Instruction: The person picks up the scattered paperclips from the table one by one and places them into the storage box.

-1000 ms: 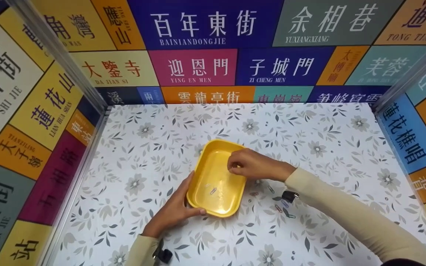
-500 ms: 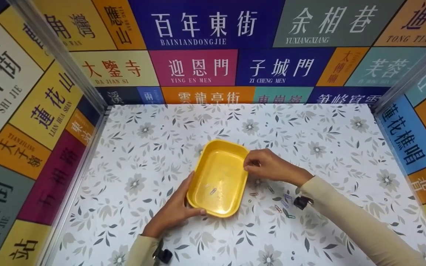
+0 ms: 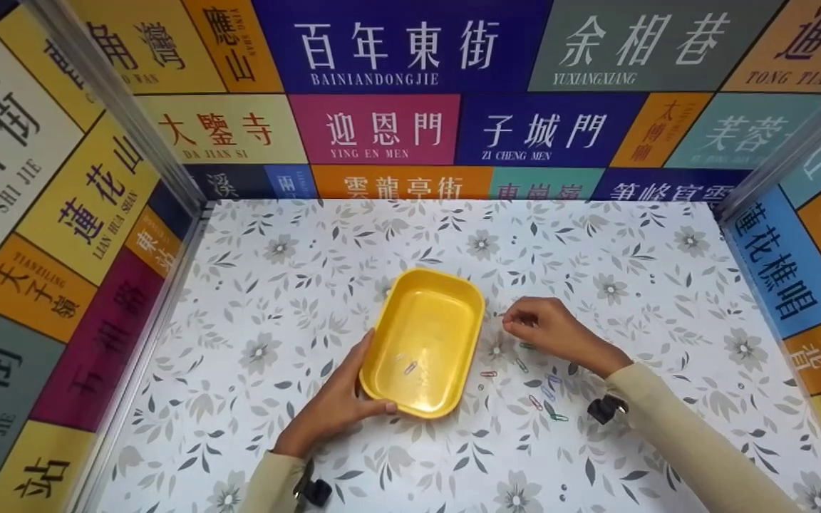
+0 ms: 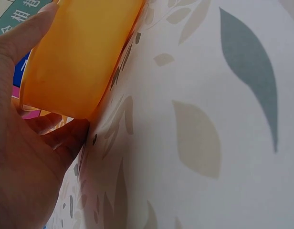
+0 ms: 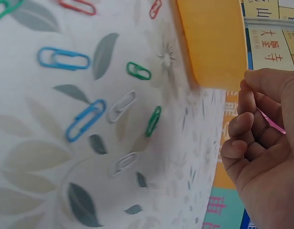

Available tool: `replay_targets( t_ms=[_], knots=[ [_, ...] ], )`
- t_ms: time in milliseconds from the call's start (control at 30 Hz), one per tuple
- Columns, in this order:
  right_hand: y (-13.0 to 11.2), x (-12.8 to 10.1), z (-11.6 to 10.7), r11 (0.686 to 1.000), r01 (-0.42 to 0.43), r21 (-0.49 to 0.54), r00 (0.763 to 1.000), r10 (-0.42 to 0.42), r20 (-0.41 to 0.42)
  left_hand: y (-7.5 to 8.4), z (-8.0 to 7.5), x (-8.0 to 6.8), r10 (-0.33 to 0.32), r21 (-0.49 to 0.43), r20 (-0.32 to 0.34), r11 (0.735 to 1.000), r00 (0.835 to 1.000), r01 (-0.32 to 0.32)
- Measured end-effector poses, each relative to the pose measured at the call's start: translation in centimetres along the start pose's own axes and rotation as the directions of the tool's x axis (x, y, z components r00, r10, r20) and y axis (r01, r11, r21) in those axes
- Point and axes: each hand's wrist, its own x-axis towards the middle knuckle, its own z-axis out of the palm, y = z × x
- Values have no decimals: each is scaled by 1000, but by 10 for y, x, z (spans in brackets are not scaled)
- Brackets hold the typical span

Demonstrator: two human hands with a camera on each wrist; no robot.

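The left hand [image 3: 336,410] grips the yellow tray [image 3: 421,342] at its 7 o'clock corner. The right hand [image 3: 549,331], at the tray's 3 o'clock, pinches a pink paper clip [image 5: 271,123] (other paper clips [image 3: 542,395] lie loose nearby).

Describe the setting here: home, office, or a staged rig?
Likely a staged tabletop booth: walls papered with Chinese street-name signs, a floral-papered table, and only a yellow tray and loose paper clips on it.

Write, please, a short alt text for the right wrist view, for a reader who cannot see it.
The right hand, fingers curled, pinches a pink paper clip above a floral table. Beside it stands a yellow tray, and loose coloured paper clips lie scattered on the table.
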Motion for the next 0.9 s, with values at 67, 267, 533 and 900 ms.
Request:
replay_targets(
  t_ms=[67, 267, 533, 900],
  knots=[
    [5, -5, 1, 1000, -12, 4, 1000, 13, -21, 0, 0, 0, -4, 5, -2, 1000, 1000, 4],
    [18, -17, 5, 999, -37, 1, 998, 37, -59, 1, 0, 0, -1, 2, 1, 1000, 1000, 1],
    [34, -33, 5, 996, -90, 1, 989, 90, -116, 0, 1, 0, 4, -6, -4, 1000, 1000, -4],
    [51, -51, 10, 997, -82, 6, 978, 82, -190, 1, -1, -1, 13, 15, -7, 1000, 1000, -13]
  ],
)
